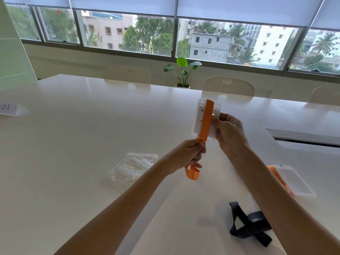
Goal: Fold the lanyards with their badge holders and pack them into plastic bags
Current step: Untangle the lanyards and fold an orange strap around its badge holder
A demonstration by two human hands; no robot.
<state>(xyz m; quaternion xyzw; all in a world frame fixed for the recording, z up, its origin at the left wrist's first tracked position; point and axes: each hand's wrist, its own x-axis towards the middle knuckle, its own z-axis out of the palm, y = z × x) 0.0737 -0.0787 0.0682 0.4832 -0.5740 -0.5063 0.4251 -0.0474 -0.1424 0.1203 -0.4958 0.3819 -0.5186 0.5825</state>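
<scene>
Head view: a clear badge holder (205,118) is being held up above the white table (92,144), with an orange lanyard (207,122) being laid lengthwise down its front. The holder's right edge is being pinched by the right hand (228,131), thumb in front. Below the holder, the strap is being gripped by the left hand (191,153), fingers curled round it, and a folded loop of orange is being left to dangle under that fist. A clear plastic bag (132,168) is lying flat on the table, left of the forearms and apart from both hands. Over on the right, a second badge holder (292,179) with an orange strap is being kept near the table edge, and a black lanyard (252,225) is lying tangled close by, probably attached to a holder partly hidden by the right forearm. A potted plant (182,72) is sitting at the table's far side.
</scene>
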